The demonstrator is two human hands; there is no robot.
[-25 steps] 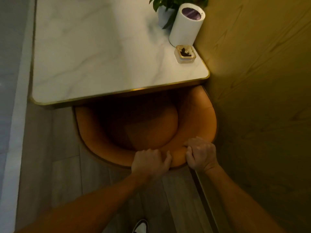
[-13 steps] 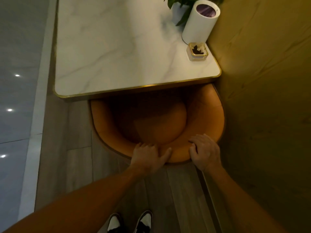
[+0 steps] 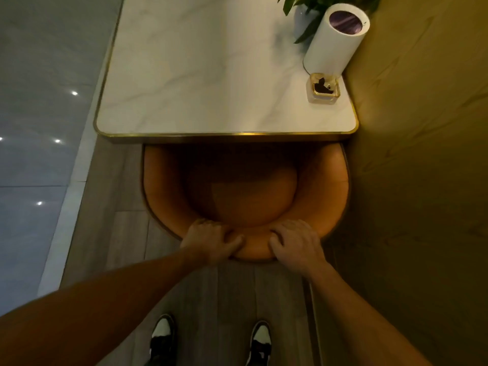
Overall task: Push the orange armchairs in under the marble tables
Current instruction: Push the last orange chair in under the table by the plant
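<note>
your left hand [image 3: 211,240] and right hand [image 3: 295,241] have eased from tight fists to a looser hold, fingers draped over the back rim of the orange armchair [image 3: 237,204]. it now sits square, front tucked under the marble table [image 3: 211,75], so this one looks nearly done. on the table a glass dish [image 3: 323,99] holds something dark and a pot [image 3: 300,19] holds a green plant

The front of the armchair [image 3: 330,186] is hidden under the tabletop [image 3: 211,75], whose far end is cut off by the top edge. The plant [image 3: 317,3] is cropped there too, and its pot [image 3: 300,18] sits partly behind the white cylinder [image 3: 335,40]. The dark bit in the glass dish [image 3: 324,87] is too small to identify. The shoes [image 3: 162,336] and forearms [image 3: 105,313] run off the bottom edge.
</note>
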